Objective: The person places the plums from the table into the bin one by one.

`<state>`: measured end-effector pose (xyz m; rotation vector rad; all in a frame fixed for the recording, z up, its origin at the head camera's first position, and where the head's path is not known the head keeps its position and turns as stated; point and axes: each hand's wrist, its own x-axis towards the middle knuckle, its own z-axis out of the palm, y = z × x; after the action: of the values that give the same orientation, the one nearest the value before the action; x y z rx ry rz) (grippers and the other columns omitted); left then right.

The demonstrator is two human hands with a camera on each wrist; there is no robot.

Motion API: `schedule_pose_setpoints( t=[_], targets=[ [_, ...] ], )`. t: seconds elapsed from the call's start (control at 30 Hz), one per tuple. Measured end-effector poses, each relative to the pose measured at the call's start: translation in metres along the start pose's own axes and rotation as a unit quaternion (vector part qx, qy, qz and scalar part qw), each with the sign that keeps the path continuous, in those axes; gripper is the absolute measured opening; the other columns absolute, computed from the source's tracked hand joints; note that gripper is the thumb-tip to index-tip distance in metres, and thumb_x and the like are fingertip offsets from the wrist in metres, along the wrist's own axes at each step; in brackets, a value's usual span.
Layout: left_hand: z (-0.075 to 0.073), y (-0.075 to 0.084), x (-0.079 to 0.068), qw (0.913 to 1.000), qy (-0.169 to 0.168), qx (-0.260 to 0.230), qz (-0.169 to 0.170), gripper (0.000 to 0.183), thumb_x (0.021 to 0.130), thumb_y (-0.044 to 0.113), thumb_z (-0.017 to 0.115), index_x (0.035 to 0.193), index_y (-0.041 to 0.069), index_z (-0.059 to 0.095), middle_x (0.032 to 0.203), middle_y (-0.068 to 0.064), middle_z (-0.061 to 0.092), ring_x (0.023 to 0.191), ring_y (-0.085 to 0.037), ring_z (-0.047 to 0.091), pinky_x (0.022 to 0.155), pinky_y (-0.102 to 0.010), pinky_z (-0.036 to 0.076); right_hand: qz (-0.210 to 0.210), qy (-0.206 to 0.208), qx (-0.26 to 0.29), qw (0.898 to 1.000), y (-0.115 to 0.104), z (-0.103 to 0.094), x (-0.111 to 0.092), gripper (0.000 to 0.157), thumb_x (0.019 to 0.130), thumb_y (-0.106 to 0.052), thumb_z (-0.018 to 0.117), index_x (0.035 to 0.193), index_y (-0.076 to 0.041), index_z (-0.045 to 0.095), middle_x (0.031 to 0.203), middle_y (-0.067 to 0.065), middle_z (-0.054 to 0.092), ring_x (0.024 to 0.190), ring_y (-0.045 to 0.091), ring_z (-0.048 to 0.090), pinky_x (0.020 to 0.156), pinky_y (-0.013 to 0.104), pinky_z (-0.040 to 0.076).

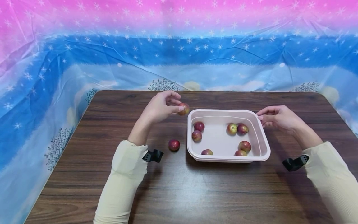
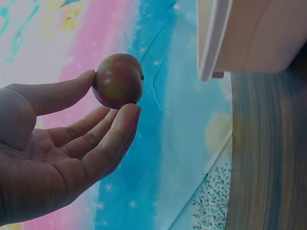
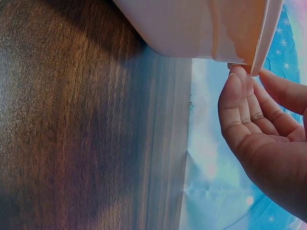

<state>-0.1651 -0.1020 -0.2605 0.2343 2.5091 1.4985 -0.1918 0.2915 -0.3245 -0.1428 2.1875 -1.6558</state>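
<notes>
My left hand [image 1: 162, 107] pinches a reddish-green plum [image 1: 183, 109] between thumb and fingertips, up beside the left rim of a pale pink plastic tub [image 1: 215, 158]. In the left wrist view the same plum [image 2: 119, 81] shows whole, with the tub's rim [image 2: 211, 43] at upper right. My right hand [image 1: 282, 118] pinches the tub's rim at its far right corner, thumb on one side and fingers below, as the right wrist view shows at the rim [image 3: 261, 43]. Inside the tub lie several plums, among them a yellow-green one [image 1: 231, 128] and a dark red one [image 1: 199, 126].
A single dark red plum [image 1: 174, 145] lies on the brown wooden table [image 1: 195, 193], left of the tub and near my left sleeve. Black straps [image 1: 153, 156] sit at both wrists. A snowflake-patterned cloth [image 1: 179, 49] hangs behind the table and along its left side.
</notes>
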Motion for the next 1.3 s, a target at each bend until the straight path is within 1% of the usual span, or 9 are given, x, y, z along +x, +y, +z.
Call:
schedule_pose_setpoints(
  t=[0.13,0.4,0.6,0.7,0.83,1.03,1.2,1.3],
  targets=[
    [0.007,0.004,0.001,0.9999,-0.005,-0.012,0.004,0.04,0.084,0.008,0.066,0.12,0.002,0.05,0.109,-0.014,0.061,0.091,-0.023,0.062,0.073,-0.026,0.051,-0.004,-0.003,0.002,1.0,0.0,0.0,0.0,0.008,0.087,-0.007,0.061,0.094,-0.006,0.064,0.084,0.003,0.066,0.07,0.017,0.062,0.068,0.036,0.053],
    [0.022,0.012,0.003,0.9997,-0.017,0.017,0.003,0.039,0.084,0.012,0.066,0.119,0.004,0.051,0.107,-0.01,0.063,0.087,-0.02,0.063,0.07,-0.029,0.051,0.001,-0.001,0.001,1.0,0.0,0.0,0.0,0.008,0.087,-0.007,0.061,0.094,-0.006,0.064,0.084,0.003,0.066,0.07,0.017,0.062,0.068,0.036,0.053],
    [0.029,0.016,0.002,0.9994,-0.024,0.024,0.007,0.036,0.084,0.012,0.067,0.116,0.005,0.053,0.106,-0.009,0.064,0.085,-0.018,0.062,0.066,-0.027,0.051,0.005,-0.001,0.006,1.0,-0.002,0.001,-0.001,0.007,0.087,-0.007,0.061,0.093,-0.006,0.065,0.084,0.004,0.066,0.07,0.017,0.062,0.068,0.035,0.053],
    [0.033,0.017,0.002,0.9994,-0.027,0.022,0.01,0.035,0.084,0.011,0.067,0.115,0.005,0.054,0.105,-0.008,0.064,0.087,-0.018,0.062,0.068,-0.027,0.051,0.006,0.001,0.006,1.0,-0.002,0.001,-0.001,0.007,0.086,-0.007,0.062,0.093,-0.007,0.065,0.084,0.004,0.066,0.07,0.017,0.062,0.068,0.035,0.053],
    [0.037,0.016,0.004,0.9987,-0.03,0.037,0.015,0.034,0.084,0.013,0.067,0.114,0.006,0.054,0.104,-0.006,0.064,0.092,-0.016,0.06,0.076,-0.026,0.048,0.008,0.002,0.008,1.0,-0.003,0.001,-0.001,0.007,0.086,-0.007,0.062,0.093,-0.007,0.065,0.084,0.004,0.066,0.07,0.017,0.062,0.068,0.035,0.053],
    [0.041,0.015,0.004,0.998,-0.032,0.05,0.023,0.034,0.084,0.016,0.067,0.114,0.007,0.055,0.104,-0.003,0.064,0.096,-0.016,0.058,0.085,-0.03,0.044,0.012,0.004,0.005,1.0,-0.003,0.001,-0.001,0.008,0.087,-0.007,0.062,0.094,-0.006,0.064,0.084,0.004,0.065,0.07,0.017,0.061,0.068,0.036,0.053],
    [0.041,0.015,0.005,0.9969,-0.03,0.06,0.04,0.036,0.084,0.018,0.067,0.116,0.007,0.054,0.108,-0.005,0.063,0.102,-0.016,0.056,0.089,-0.03,0.042,0.011,0.002,0.007,1.0,-0.003,0.001,-0.001,0.008,0.087,-0.007,0.062,0.094,-0.006,0.064,0.084,0.004,0.065,0.07,0.017,0.062,0.068,0.035,0.053],
    [0.039,0.015,0.005,0.9964,-0.025,0.069,0.044,0.038,0.084,0.018,0.067,0.118,0.008,0.054,0.112,-0.006,0.062,0.105,-0.017,0.055,0.089,-0.03,0.042,0.008,-0.001,0.011,1.0,-0.002,0.001,-0.001,0.007,0.086,-0.007,0.062,0.093,-0.006,0.064,0.084,0.004,0.065,0.07,0.017,0.062,0.067,0.035,0.053]
  ],
)
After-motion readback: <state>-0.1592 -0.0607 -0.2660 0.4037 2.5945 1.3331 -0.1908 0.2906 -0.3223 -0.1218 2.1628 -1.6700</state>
